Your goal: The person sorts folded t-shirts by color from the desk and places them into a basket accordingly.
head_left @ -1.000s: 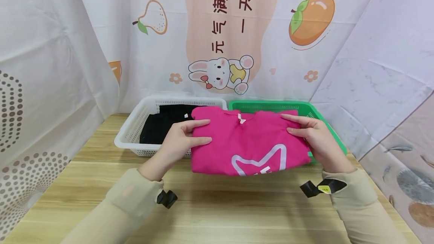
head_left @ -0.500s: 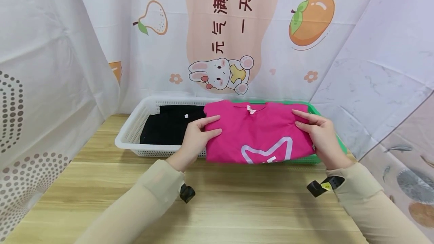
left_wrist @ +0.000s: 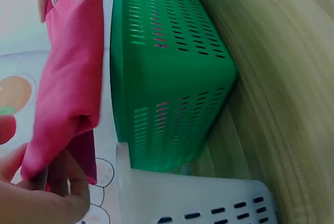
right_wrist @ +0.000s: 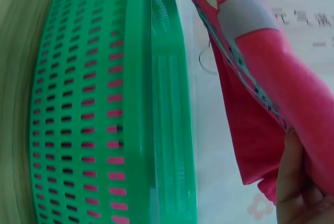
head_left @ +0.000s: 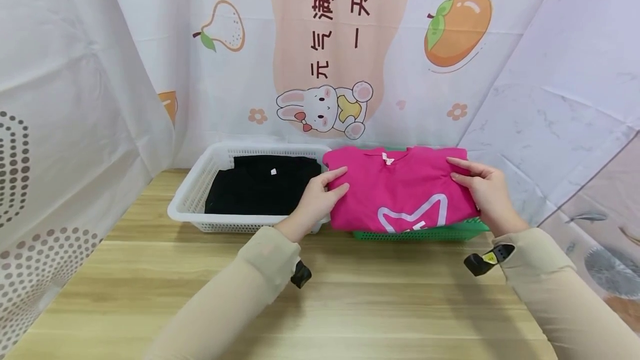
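Observation:
A folded pink shirt (head_left: 360, 193) with a white star outline and a neck label hangs between both hands. My left hand (head_left: 320, 199) pinches its left edge, thumb on top and fingers folded beneath, as the left wrist view shows. At the opposite edge my right hand (head_left: 485, 188) grips the cloth the same way, with some fingers under it. Below the shirt stands a green plastic basket (left_wrist: 172, 62), mostly covered in the head view. Both wrist views show the shirt above the basket's rim (right_wrist: 138, 104). Pink shows through the basket's slots.
To the left, a white basket (head_left: 187, 199) holds folded black clothing (head_left: 260, 190) with a small white tag; it stands against the green one. Both baskets are on a wooden table (head_left: 350, 304), with a printed curtain (head_left: 400, 71) right behind them.
Both hands have carried the pink shirt rightward and slightly away, from partly over the white basket to over the green one. More of the black clothing is now uncovered.

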`<state>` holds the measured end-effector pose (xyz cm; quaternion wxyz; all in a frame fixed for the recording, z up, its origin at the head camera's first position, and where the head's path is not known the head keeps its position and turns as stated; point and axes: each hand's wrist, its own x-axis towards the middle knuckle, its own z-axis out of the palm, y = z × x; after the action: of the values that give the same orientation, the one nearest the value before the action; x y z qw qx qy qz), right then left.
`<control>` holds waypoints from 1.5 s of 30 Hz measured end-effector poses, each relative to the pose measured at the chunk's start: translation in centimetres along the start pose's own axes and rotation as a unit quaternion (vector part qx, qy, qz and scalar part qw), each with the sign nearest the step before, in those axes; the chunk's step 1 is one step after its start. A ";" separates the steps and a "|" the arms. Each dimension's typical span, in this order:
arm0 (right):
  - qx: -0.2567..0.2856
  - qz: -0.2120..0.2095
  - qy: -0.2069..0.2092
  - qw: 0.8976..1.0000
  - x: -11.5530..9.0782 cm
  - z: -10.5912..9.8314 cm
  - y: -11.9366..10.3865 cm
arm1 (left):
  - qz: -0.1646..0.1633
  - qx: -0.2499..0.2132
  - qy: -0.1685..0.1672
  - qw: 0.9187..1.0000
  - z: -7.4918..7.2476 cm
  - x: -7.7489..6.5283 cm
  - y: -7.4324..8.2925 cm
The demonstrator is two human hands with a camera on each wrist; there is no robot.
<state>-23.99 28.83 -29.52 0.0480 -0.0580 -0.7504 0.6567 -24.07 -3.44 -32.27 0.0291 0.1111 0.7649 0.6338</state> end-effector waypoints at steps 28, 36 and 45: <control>0.117 0.023 0.045 0.992 2.1 -2.9 1.6 | -0.017 0.073 -0.060 0.995 3.0 3.9 1.3; 0.130 -0.007 0.071 0.989 2.4 -2.8 1.9 | -0.012 0.115 -0.045 0.992 3.3 4.5 0.8; 0.102 -0.019 0.143 0.984 3.1 -1.5 3.0 | -0.016 0.147 -0.033 0.988 3.5 4.3 0.2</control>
<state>-26.74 31.20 -32.33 0.1734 -0.1319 -0.6655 0.7139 -27.60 0.83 -32.38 0.0481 0.1229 0.8499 0.5102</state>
